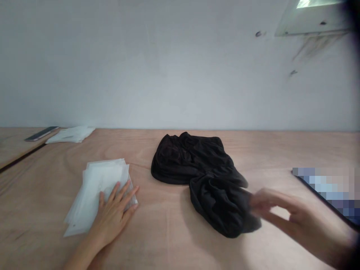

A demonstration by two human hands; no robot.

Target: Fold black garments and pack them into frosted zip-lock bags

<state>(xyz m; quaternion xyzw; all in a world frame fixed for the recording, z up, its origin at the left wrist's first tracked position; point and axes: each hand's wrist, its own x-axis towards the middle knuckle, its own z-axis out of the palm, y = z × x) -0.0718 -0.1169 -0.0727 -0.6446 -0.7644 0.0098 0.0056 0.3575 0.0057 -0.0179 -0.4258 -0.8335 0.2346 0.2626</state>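
- The black cloth (194, 159) lies bunched on the wooden surface (160, 232), its back part near the far edge and its front part reaching toward the near side; whether it is one piece or two, I cannot tell.
- The right hand (302, 223) pinches the right end of the cloth's front part between thumb and fingers; this hand is blurred by motion.
- The left hand (111, 215) grasps nothing: it rests palm down, fingers spread, on the stack of translucent sheets (102, 174).
- That stack is left of the cloth and apart from it, its sheets unevenly fanned.
- Near the surface's far left corner, white sheets (70, 134) lie beside a dark flat object (42, 133), by a dark seam (24, 157) in the wood.
- On the right side of the surface sits a dark-edged item (329, 198), mostly pixelated.
- A pale wall (140, 67) rises behind the far edge.
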